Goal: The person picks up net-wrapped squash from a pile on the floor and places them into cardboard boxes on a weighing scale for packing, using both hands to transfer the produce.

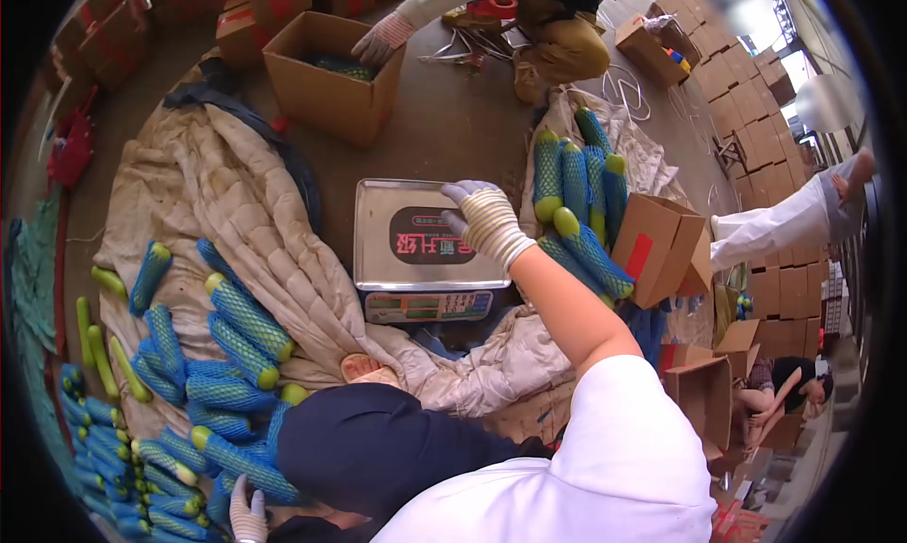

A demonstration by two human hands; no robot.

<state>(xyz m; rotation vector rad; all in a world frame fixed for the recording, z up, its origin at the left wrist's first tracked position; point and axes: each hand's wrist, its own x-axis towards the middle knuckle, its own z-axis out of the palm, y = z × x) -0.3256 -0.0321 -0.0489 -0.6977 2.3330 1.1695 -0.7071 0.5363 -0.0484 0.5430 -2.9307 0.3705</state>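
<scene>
My right hand [482,217], in a striped work glove, lies palm down on the steel pan of an electronic scale [378,241] and holds nothing. The scale's display faces me at its near edge. Only part of my gloved left hand [248,513] shows at the bottom left, against a heap of green gourds in blue foam net [231,340]; its grip is hidden. A second batch of netted gourds [576,198] lies just right of the scale, close to my right hand.
A beige quilt [255,212] covers the floor under the scale. Another person's gloved hand [383,38] reaches into an open carton [321,90] beyond it. A tipped carton [661,246] lies at right, with stacked cartons [746,99] and other people behind it. Bare gourds [99,345] lie far left.
</scene>
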